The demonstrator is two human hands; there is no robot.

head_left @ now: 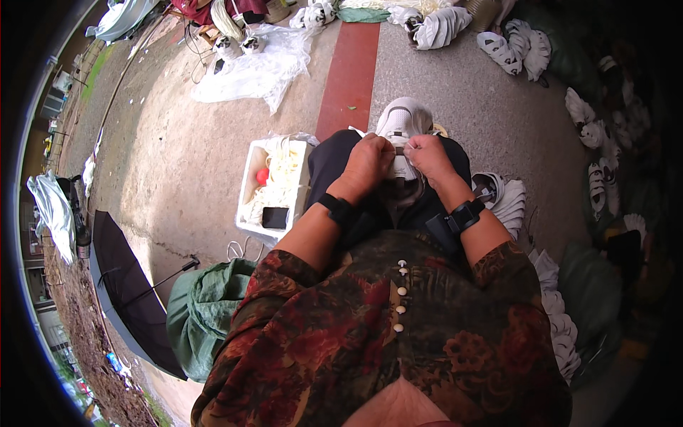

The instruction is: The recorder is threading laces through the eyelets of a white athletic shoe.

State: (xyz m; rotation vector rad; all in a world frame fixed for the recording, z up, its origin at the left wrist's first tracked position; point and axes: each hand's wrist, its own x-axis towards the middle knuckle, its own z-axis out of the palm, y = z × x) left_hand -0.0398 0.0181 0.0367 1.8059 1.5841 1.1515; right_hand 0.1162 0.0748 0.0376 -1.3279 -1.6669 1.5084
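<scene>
A white sneaker (404,117) is held between my knees, its toe pointing away from me and its tongue towards me. From the left, my left hand (370,160) is closed in a pinch at the sneaker's lacing area. My right hand (430,156) pinches close by on the other side, its fingertips a short gap from the left ones. What lies between the fingertips is too small to make out. Left of my leg stands a white foam box (244,191) with a tangle of cream laces (284,167), a red ball-like thing (262,176) and a dark phone-like rectangle (275,217).
Stacked white shoes (511,206) lie by my right leg, with more shoe bundles (516,50) along the right. An open black umbrella (131,292) and a green sack (210,299) are at my left. Clear plastic sheeting (260,67) covers some ground ahead.
</scene>
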